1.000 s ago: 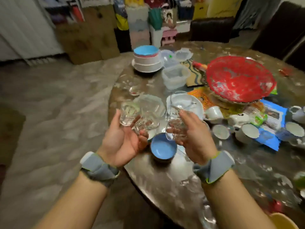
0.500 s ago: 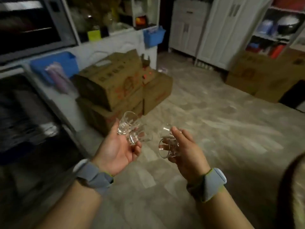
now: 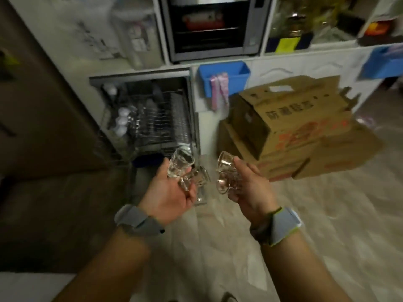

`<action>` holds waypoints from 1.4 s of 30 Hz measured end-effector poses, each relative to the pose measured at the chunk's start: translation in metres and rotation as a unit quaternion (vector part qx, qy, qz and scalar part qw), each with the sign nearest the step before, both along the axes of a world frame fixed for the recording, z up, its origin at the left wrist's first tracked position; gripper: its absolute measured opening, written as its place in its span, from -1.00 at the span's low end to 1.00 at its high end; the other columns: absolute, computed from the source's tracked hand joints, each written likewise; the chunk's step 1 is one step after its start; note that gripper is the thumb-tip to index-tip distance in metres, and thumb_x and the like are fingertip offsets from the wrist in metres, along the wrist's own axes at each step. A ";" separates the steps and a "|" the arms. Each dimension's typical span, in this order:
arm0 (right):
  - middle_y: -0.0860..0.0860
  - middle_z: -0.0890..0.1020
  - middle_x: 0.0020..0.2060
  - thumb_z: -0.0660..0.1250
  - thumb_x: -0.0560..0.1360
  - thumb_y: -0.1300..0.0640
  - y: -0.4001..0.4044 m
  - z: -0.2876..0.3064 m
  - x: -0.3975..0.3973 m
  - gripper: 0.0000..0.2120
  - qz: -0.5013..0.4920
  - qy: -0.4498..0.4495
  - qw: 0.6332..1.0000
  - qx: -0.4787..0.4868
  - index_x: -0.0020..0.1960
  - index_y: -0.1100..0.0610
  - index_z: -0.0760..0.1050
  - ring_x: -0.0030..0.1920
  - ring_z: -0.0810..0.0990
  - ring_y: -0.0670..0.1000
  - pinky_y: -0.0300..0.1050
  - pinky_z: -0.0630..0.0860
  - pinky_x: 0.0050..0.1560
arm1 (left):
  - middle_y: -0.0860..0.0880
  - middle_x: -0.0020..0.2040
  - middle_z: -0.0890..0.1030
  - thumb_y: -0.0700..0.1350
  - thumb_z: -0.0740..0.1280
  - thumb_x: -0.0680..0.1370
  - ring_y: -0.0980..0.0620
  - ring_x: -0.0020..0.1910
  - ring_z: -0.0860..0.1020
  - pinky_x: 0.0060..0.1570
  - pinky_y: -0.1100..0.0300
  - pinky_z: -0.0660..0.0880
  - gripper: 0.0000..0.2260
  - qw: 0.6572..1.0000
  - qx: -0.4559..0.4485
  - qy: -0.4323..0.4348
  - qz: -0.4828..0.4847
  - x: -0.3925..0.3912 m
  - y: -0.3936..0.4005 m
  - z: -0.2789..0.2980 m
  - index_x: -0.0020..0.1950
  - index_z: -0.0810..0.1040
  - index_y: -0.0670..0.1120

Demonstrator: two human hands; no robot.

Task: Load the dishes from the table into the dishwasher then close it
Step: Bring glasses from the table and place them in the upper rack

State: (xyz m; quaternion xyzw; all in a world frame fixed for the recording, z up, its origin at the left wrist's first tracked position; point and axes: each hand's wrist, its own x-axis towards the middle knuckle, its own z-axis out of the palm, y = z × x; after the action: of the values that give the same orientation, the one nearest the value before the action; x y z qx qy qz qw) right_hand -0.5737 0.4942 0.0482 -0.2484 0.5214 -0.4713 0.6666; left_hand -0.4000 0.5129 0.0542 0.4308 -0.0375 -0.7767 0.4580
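Underfoot, pale marbled floor (image 3: 218, 247) spreads forward and to the right, blurred, with open room running past the boxes toward the far right; on the left a dark brown surface (image 3: 43, 203) closes that side. Above the floor both forearms reach forward, each wrist in a grey band; the left hand (image 3: 168, 192) lies palm up, fingers curled round two small clear glasses (image 3: 182, 165), one mouth up and one tipped sideways toward the middle; the right hand (image 3: 250, 188) faces inward, thumb on top, fingers wrapped round two more clear glasses (image 3: 226, 171), mouths turned left; the two loads sit near each other, apart. Just beyond the left hand the dishwasher (image 3: 148, 114) stands open, its wire rack (image 3: 157, 125) drawn out and already holding white cups and glassware along its left side; the lower front is hidden in shadow. To the right, stacked cardboard boxes (image 3: 292, 127) crowd the floor against the white cabinet; a blue bin (image 3: 224, 77) hangs on the cabinet between boxes and dishwasher; farther up, an oven (image 3: 211, 27) sits in the shelving above the dishwasher.
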 end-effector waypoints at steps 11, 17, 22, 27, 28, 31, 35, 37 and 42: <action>0.16 0.58 -0.09 0.25 0.59 -0.02 -0.133 -0.033 0.183 -0.65 0.141 0.007 0.989 0.031 0.26 0.17 0.45 -0.27 0.53 0.06 -0.18 0.30 -0.50 | -0.06 -0.30 0.56 0.39 0.10 0.51 0.07 -0.36 0.51 -0.46 0.25 0.48 -0.42 0.994 0.037 0.006 0.101 0.194 -0.078 -0.049 -0.02 0.57 -0.10; 0.09 0.64 -0.18 0.24 0.59 0.00 -0.211 -0.040 0.297 -0.76 0.129 0.017 0.991 0.043 0.17 0.12 0.46 -0.33 0.61 0.02 -0.19 0.45 -0.47 | -0.05 -0.20 0.55 0.37 0.15 0.48 0.06 -0.29 0.49 -0.43 0.24 0.50 -0.38 0.993 0.043 -0.069 0.087 0.317 -0.171 -0.066 0.26 0.53 -0.09; 0.15 0.60 -0.13 0.24 0.60 0.02 -0.266 -0.045 0.351 -0.77 0.122 0.057 0.990 0.031 0.17 0.13 0.45 -0.32 0.59 0.05 -0.15 0.45 -0.47 | -0.03 -0.18 0.62 0.27 0.24 0.47 0.06 -0.27 0.54 -0.42 0.23 0.53 -0.46 0.992 0.033 -0.090 0.078 0.377 -0.250 -0.068 0.26 0.53 -0.09; 0.10 0.64 -0.12 0.28 0.58 0.04 -0.341 -0.063 0.379 -0.81 0.120 0.115 0.986 0.022 0.19 0.01 0.47 -0.28 0.59 0.07 -0.11 0.40 -0.39 | -0.08 -0.01 0.60 0.12 0.30 0.48 0.05 -0.18 0.55 -0.30 0.25 0.57 -0.52 0.988 0.003 -0.133 0.073 0.400 -0.324 -0.076 0.28 0.51 -0.14; 0.10 0.63 -0.15 0.29 0.58 0.06 -0.360 -0.067 0.384 -0.78 0.125 0.119 0.985 0.008 0.22 0.03 0.46 -0.31 0.58 0.05 -0.14 0.38 -0.44 | -0.09 0.01 0.60 0.11 0.31 0.47 0.05 -0.15 0.54 -0.28 0.25 0.57 -0.53 0.986 -0.007 -0.156 0.063 0.405 -0.337 -0.080 0.27 0.52 -0.15; 0.12 0.59 -0.20 0.31 0.57 0.16 -0.408 -0.078 0.398 -0.74 0.140 0.150 0.979 -0.012 0.24 0.16 0.43 -0.41 0.54 0.00 -0.23 0.38 -0.57 | -0.11 0.06 0.63 0.07 0.32 0.50 0.01 -0.05 0.55 -0.09 0.19 0.58 -0.62 0.973 -0.018 -0.224 0.052 0.417 -0.366 -0.089 0.20 0.55 -0.14; 0.12 0.62 -0.03 0.40 0.51 0.10 -0.459 -0.101 0.414 -0.72 0.125 0.214 0.969 -0.014 0.14 0.15 0.42 -0.26 0.61 0.05 -0.26 0.46 -0.50 | -0.20 0.12 0.63 0.04 0.41 0.49 -0.12 0.06 0.59 0.22 -0.13 0.49 -0.74 0.936 -0.022 -0.352 0.019 0.443 -0.411 -0.107 0.09 0.61 -0.07; 0.10 0.63 -0.03 0.44 0.47 0.04 -0.481 -0.113 0.420 -0.72 0.136 0.254 0.957 -0.020 0.09 0.09 0.44 -0.21 0.64 0.09 -0.13 0.56 -0.38 | -0.17 0.05 0.65 0.08 0.46 0.44 -0.15 0.05 0.62 0.17 -0.11 0.53 -0.65 0.910 -0.025 -0.414 -0.005 0.454 -0.437 -0.118 0.10 0.59 -0.11; 0.04 0.59 -0.10 0.43 0.48 0.05 -0.534 -0.144 0.441 -0.69 0.156 0.350 0.923 -0.015 0.11 0.08 0.38 -0.23 0.62 0.03 -0.15 0.58 -0.34 | -0.12 -0.18 0.65 0.14 0.47 0.34 -0.12 -0.19 0.62 -0.12 0.01 0.58 -0.63 0.801 -0.060 -0.588 -0.090 0.476 -0.512 -0.153 -0.07 0.58 -0.13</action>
State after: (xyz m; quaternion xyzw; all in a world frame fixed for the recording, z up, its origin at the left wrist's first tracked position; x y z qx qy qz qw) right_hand -0.1327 -0.0397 -0.0962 -0.4856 0.6694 -0.2517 0.5027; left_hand 0.0762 0.0008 -0.0986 0.7711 -0.3850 -0.4078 0.3015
